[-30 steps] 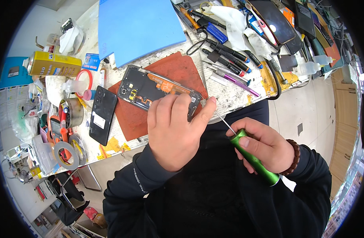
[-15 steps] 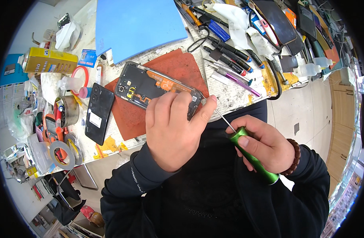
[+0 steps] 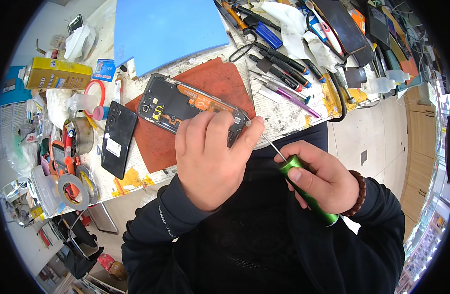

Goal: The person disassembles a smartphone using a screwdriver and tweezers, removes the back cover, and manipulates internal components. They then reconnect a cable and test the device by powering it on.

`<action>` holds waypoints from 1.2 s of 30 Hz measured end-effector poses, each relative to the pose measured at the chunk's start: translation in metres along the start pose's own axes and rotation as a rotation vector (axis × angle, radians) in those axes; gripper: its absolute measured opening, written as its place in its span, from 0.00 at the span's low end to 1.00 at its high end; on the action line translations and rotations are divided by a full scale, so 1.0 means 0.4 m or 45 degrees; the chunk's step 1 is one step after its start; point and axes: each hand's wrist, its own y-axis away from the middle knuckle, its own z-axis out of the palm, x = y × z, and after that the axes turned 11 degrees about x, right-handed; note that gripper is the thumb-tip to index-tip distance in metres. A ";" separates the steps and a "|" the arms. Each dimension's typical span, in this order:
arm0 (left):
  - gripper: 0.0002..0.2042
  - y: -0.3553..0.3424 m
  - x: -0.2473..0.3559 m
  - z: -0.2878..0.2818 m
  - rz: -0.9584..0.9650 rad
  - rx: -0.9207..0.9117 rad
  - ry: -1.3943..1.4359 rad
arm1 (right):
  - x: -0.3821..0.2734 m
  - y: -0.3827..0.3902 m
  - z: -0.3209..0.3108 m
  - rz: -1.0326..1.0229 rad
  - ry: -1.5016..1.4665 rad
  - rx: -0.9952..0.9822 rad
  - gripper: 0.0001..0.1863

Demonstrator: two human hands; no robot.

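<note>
An opened phone body (image 3: pixel 176 103), with dark inner plates and orange flex parts showing, lies on a red-brown mat (image 3: pixel 151 152). My left hand (image 3: pixel 210 166) grips its lower right part, fingers bent over the edge and thumb by the right corner. My right hand (image 3: pixel 323 186) is closed around a green-handled tool (image 3: pixel 308 196); its thin metal shaft points up-left to that corner, and its tip is hard to make out behind my left thumb. A black phone back with a white label (image 3: pixel 118 128) rests left of the mat.
Behind lies a blue mat (image 3: pixel 168 34). Screwdrivers, pens (image 3: pixel 283 68) and cables crowd the right of the bench. A yellow can (image 3: pixel 55 73), a round tin (image 3: pixel 80 139) and tape rolls (image 3: pixel 70 192) stand left. The bench's front edge (image 3: pixel 293 130) runs above my lap.
Both my hands, the phone body and the bench around them appear slightly further left and up in the view. My grips look the same.
</note>
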 end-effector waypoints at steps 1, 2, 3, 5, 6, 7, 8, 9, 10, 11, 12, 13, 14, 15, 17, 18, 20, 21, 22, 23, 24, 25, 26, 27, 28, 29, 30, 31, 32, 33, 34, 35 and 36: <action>0.20 0.000 0.000 -0.001 -0.001 -0.009 -0.001 | 0.001 0.000 0.001 0.007 0.003 0.006 0.16; 0.20 0.000 -0.001 -0.002 -0.006 -0.007 0.006 | 0.002 -0.001 0.002 0.002 0.007 0.003 0.17; 0.20 0.001 -0.001 -0.002 -0.008 -0.011 0.010 | 0.002 -0.002 0.003 -0.002 0.014 0.004 0.17; 0.20 0.001 -0.002 -0.002 -0.014 -0.009 0.013 | 0.001 -0.004 0.005 -0.008 0.013 0.001 0.16; 0.21 0.000 -0.002 -0.001 -0.018 -0.003 0.011 | 0.001 -0.006 0.005 -0.007 0.020 0.002 0.16; 0.21 0.000 -0.002 0.000 -0.014 0.001 0.006 | 0.000 -0.008 0.006 -0.011 0.019 0.006 0.16; 0.21 0.000 -0.002 0.001 -0.021 0.005 0.010 | -0.001 -0.010 0.006 -0.010 0.025 0.011 0.16; 0.21 -0.001 -0.002 0.002 -0.021 0.007 0.010 | -0.002 -0.012 0.006 -0.010 0.030 0.016 0.16; 0.21 -0.001 -0.002 0.002 -0.018 0.007 0.007 | -0.003 -0.014 0.007 -0.009 0.008 0.030 0.16; 0.21 -0.002 -0.002 0.001 -0.025 0.005 0.015 | -0.003 -0.016 0.007 -0.007 -0.013 0.044 0.16; 0.21 -0.002 -0.002 0.000 -0.030 -0.001 0.020 | -0.004 -0.018 0.009 -0.005 -0.034 0.056 0.16; 0.21 -0.002 -0.002 -0.001 -0.035 -0.006 0.025 | -0.004 -0.019 0.010 0.000 -0.036 0.056 0.16; 0.21 -0.002 -0.002 -0.001 -0.037 -0.002 0.027 | -0.004 -0.020 0.010 0.003 -0.037 0.057 0.16; 0.22 -0.003 -0.002 -0.001 -0.039 0.003 0.030 | -0.005 -0.021 0.011 0.008 -0.039 0.057 0.16; 0.22 -0.002 -0.003 0.000 -0.042 0.010 0.040 | -0.005 -0.024 0.012 -0.022 -0.028 0.063 0.16; 0.22 -0.002 -0.004 0.001 -0.045 0.013 0.045 | -0.005 -0.025 0.013 -0.037 -0.022 0.064 0.16; 0.22 -0.001 -0.006 0.002 -0.048 0.019 0.053 | -0.006 -0.028 0.013 -0.037 -0.015 0.059 0.16; 0.22 0.000 -0.007 0.003 -0.048 0.024 0.055 | -0.006 -0.029 0.013 -0.037 -0.012 0.058 0.16; 0.22 0.000 -0.007 0.004 -0.046 0.027 0.059 | -0.007 -0.030 0.013 -0.039 -0.008 0.061 0.16; 0.23 0.001 -0.007 0.004 -0.048 0.026 0.058 | -0.007 -0.030 0.014 -0.042 -0.004 0.064 0.16; 0.23 0.002 -0.007 0.004 -0.049 0.025 0.058 | -0.008 -0.031 0.014 -0.044 0.000 0.067 0.16; 0.23 0.003 -0.008 0.004 -0.049 0.023 0.058 | -0.008 -0.031 0.015 -0.049 0.002 0.067 0.16; 0.23 0.004 -0.008 0.005 -0.048 0.027 0.057 | -0.009 -0.031 0.015 -0.053 0.004 0.067 0.16; 0.23 0.004 -0.009 0.006 -0.047 0.031 0.057 | -0.010 -0.031 0.016 -0.057 0.006 0.067 0.16; 0.23 0.004 -0.010 0.006 -0.045 0.033 0.058 | -0.011 -0.032 0.017 -0.058 0.008 0.069 0.16; 0.23 0.005 -0.010 0.006 -0.046 0.036 0.058 | -0.012 -0.032 0.017 -0.059 0.011 0.071 0.16; 0.24 0.005 -0.011 0.006 -0.046 0.036 0.060 | -0.013 -0.033 0.018 -0.060 0.013 0.072 0.16; 0.24 0.005 -0.012 0.006 -0.043 0.037 0.067 | -0.015 -0.034 0.018 -0.064 0.020 0.075 0.16; 0.24 0.005 -0.012 0.006 -0.048 0.029 0.064 | -0.016 -0.035 0.018 -0.068 0.027 0.078 0.16; 0.25 0.005 -0.013 0.004 -0.051 0.021 0.065 | -0.018 -0.037 0.018 -0.072 0.034 0.080 0.16; 0.25 0.004 -0.013 0.004 -0.053 0.015 0.068 | -0.019 -0.038 0.018 -0.073 0.037 0.080 0.16; 0.25 0.004 -0.013 0.003 -0.057 0.010 0.068 | -0.021 -0.040 0.019 -0.074 0.039 0.079 0.16; 0.26 0.004 -0.013 0.002 -0.060 0.006 0.070 | -0.022 -0.041 0.019 -0.076 0.042 0.078 0.16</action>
